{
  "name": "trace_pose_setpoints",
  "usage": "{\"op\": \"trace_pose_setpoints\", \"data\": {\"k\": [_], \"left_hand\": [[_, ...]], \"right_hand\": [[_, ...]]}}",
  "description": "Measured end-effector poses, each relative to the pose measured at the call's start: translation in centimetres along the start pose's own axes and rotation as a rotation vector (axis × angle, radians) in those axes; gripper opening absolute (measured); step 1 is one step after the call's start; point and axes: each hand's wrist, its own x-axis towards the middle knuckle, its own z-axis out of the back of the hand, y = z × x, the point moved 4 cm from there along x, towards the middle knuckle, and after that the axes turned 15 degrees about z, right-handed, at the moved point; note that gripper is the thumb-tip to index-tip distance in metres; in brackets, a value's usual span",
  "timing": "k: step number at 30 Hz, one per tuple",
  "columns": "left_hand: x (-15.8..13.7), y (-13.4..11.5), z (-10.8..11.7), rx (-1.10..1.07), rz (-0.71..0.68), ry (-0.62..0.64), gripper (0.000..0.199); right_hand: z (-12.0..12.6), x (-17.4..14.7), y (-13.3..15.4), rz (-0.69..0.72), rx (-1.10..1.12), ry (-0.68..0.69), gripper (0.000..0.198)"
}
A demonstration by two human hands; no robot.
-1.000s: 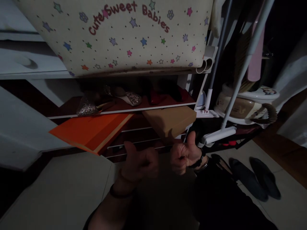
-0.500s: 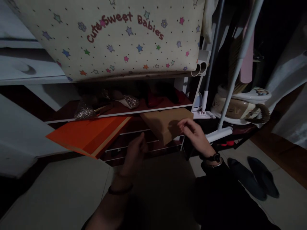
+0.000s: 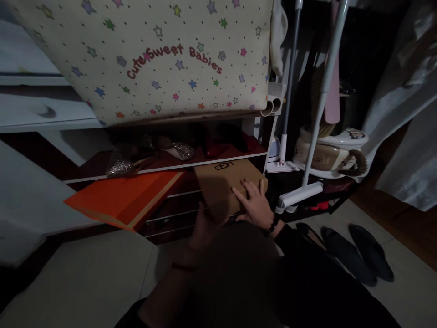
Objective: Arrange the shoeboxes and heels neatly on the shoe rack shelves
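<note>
A tan cardboard shoebox (image 3: 220, 187) marked "UGG" juts out at a tilt from beneath the upper shelf. My right hand (image 3: 255, 206) lies on its lid near the right edge, fingers spread, thumb toward the front edge. At the box's near left corner, my left hand (image 3: 206, 228) supports it, thumb up along the side and the other fingers mostly hidden in shadow below. An orange box (image 3: 126, 196) sticks out to the left, untouched by either hand.
Glittery shoes (image 3: 182, 151) and red shoes (image 3: 215, 149) stand on the upper shelf (image 3: 167, 166). A star-patterned cover (image 3: 177, 91) hangs above. To the right are a white-headed mop (image 3: 300, 193), a lidded pot (image 3: 317, 155) and dark slippers (image 3: 370, 250) on the floor.
Both hands have come onto the shoebox, my right onto its lid and my left to its near corner. More of the lid now shows, with the lettering. The view has shifted slightly.
</note>
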Motion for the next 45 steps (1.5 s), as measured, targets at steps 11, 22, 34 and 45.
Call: {"op": "trace_pose_setpoints", "data": {"k": [11,22,34,45], "left_hand": [[-4.5,1.2,2.0,0.025,0.006,0.086,0.061],[-5.0,-0.9,2.1,-0.009,-0.018,0.052,0.050],[-4.8,-0.9,1.6,-0.064,-0.166,-0.099,0.027],[-4.6,-0.1,0.8,0.059,-0.113,-0.104,0.046]], "right_hand": [[2.0,-3.0,6.5,0.198,-0.083,-0.182,0.070],[3.6,-6.2,6.7,0.243,-0.046,-0.361,0.075],[5.4,-9.0,5.6,0.242,0.021,-0.486,0.096],[4.9,-7.5,8.7,0.136,-0.123,-0.492,0.061]]}}
